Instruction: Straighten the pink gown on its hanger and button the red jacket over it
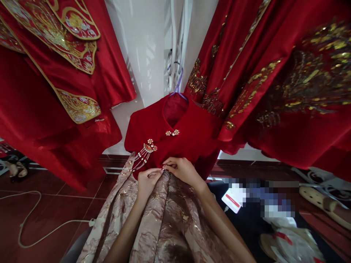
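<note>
Red embroidered gowns (287, 80) hang left and right over dark floor. Your left hand (146, 180) and right hand (182, 170) meet at center, fingers pinching the hem of the red top (192, 131) above the brocade skirt (164, 223).

Hanging robes (274, 91) crowd both sides; floor (49, 204) lies open left.

Soft, even indoor light falls from above, brightest on the white wall (142, 47), which shows pale streaks of glare. The red satin robes (274, 73) shine along their folds. The floor (55, 204) lies dim. Wide-angle distortion bends the edges; 1 patch at right is pixelated, and the near skirt (164, 226) blurs.
</note>
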`<state>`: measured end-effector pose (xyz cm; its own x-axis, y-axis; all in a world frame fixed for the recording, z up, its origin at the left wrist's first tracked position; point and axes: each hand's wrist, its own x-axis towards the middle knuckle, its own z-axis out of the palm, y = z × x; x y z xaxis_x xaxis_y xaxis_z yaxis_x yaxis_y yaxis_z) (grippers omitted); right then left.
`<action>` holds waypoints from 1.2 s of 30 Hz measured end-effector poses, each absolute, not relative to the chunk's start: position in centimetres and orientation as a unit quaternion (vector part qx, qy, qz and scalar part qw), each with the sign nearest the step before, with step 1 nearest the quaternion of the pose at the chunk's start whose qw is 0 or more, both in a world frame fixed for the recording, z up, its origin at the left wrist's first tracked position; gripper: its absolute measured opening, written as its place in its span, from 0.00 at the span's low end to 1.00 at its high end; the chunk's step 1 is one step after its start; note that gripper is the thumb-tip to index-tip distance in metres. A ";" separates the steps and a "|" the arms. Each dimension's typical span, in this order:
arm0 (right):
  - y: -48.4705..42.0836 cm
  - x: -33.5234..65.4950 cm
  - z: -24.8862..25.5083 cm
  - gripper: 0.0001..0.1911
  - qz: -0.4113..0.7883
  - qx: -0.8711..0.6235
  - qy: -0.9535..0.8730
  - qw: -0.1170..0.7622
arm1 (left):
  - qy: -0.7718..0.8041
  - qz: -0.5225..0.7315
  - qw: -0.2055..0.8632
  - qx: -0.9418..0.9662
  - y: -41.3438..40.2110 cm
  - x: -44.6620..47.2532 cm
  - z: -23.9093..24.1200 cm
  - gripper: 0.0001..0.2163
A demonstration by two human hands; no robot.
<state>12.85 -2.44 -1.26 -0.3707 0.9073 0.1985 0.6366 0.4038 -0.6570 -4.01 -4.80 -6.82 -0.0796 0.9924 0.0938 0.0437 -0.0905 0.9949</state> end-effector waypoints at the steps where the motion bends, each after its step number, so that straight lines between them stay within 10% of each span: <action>1: -2.5 12.8 -1.2 0.09 0.239 -0.493 -0.790 0.276 | 0.507 0.531 0.444 0.514 -4.8 -4.0 -6.8 0.11; 36: -1.3 13.1 -2.8 0.11 0.206 -0.513 -0.787 0.273 | 0.487 0.587 0.421 0.490 -4.3 -3.5 -8.6 0.10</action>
<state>13.09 -1.29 -2.79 -0.3243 0.9206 0.2176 0.6956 0.3880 -0.6046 -3.50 -4.26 -8.63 -0.1645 0.9723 0.1662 -0.0166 -0.1712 0.9851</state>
